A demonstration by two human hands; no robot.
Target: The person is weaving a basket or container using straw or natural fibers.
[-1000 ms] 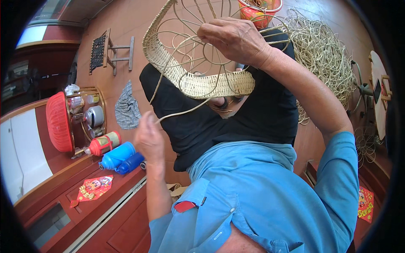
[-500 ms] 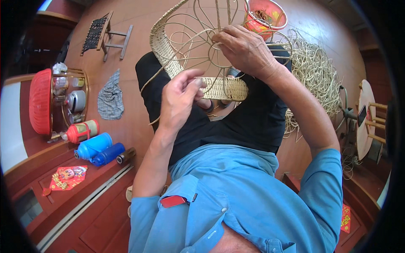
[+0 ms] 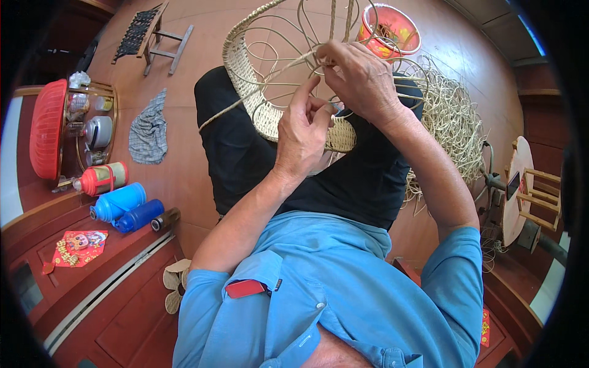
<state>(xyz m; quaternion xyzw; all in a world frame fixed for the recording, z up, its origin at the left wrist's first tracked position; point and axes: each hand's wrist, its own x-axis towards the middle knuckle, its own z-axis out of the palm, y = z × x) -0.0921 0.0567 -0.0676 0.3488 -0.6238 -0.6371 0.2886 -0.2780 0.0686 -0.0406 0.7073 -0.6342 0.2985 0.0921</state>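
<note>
A wire frame (image 3: 279, 38) of curved loops stands over my lap, with a woven straw band (image 3: 262, 116) along its near and left sides. My right hand (image 3: 365, 83) is closed on a straw cord (image 3: 245, 97) near the middle of the loops. The cord's loose end slants down to the left across my thigh. Just below, my left hand (image 3: 302, 132) has its index finger stretched up among the wires and its thumb apart. It lies in front of part of the woven band. My right fingertips partly hide the wires where they meet.
A large pile of straw cord (image 3: 454, 122) lies on the floor to the right. Beyond it stands a red bucket (image 3: 412, 40). Thermoses (image 3: 119, 202), a cloth (image 3: 148, 132) and a red basin (image 3: 48, 129) are at left. A wooden stool (image 3: 140, 37) sits far left.
My left hand has moved right and up, from beside the band to the wires under my right hand. The cord now runs more tautly from my right fingers.
</note>
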